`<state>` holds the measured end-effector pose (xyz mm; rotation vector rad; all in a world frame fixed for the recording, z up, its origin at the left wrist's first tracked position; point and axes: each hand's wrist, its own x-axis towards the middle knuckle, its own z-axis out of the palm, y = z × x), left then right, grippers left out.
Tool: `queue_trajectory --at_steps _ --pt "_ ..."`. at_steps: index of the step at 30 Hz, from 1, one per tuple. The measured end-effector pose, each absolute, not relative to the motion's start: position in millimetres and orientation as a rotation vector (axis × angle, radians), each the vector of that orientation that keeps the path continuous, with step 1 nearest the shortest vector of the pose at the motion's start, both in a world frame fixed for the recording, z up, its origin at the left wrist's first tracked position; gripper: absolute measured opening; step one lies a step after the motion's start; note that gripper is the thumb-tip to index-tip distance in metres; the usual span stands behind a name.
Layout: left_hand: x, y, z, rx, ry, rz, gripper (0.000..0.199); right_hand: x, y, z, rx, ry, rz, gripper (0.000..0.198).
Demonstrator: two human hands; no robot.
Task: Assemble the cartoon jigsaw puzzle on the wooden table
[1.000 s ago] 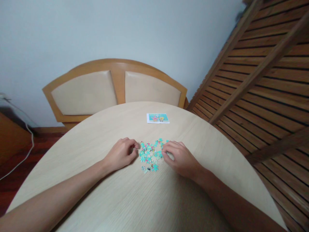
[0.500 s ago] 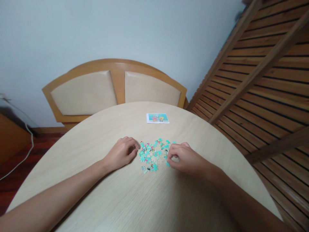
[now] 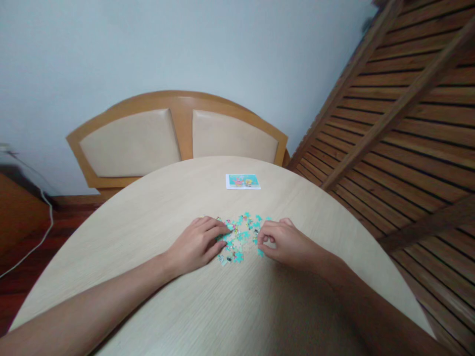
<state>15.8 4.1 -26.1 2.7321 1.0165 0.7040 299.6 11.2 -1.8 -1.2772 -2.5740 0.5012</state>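
Note:
Small jigsaw puzzle pieces (image 3: 243, 237), mostly turquoise with bits of pink and yellow, lie loosely scattered on the table between my hands. My left hand (image 3: 200, 242) reaches over the left side of the pieces, fingers apart and fingertips touching or just above them; it covers some pieces. At the right edge of the pieces, my right hand (image 3: 282, 242) has its thumb and index finger curled together in a pinch. Whatever may be between those fingertips is too small to make out.
A picture card (image 3: 243, 181) with two cartoon figures on turquoise lies beyond the pieces. The round wooden table (image 3: 166, 198) is bordered by a padded bench back (image 3: 185, 101) at the far side and a slatted wooden panel (image 3: 401, 148) on the right. A white cable (image 3: 48, 222) hangs at left.
My left hand has moved right onto the pieces, and its fingers have stretched out. My right hand has stayed almost in place, still pinched.

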Motion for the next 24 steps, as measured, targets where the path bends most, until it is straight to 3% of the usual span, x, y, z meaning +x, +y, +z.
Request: queue_trajectory --at_steps 5,10,24 --pt "14.6 6.6 -27.2 2.729 1.071 0.671 0.019 291.8 7.3 -4.2 -1.184 -2.582 0.451 0.005" --pt "16.2 5.4 -26.4 2.763 1.081 0.631 0.023 283.1 3.9 -11.9 -1.065 -2.613 0.386 0.018" --pt "17.5 4.8 -25.8 2.785 0.915 0.698 0.023 285.6 8.0 -11.4 -0.935 -2.575 0.354 0.003"
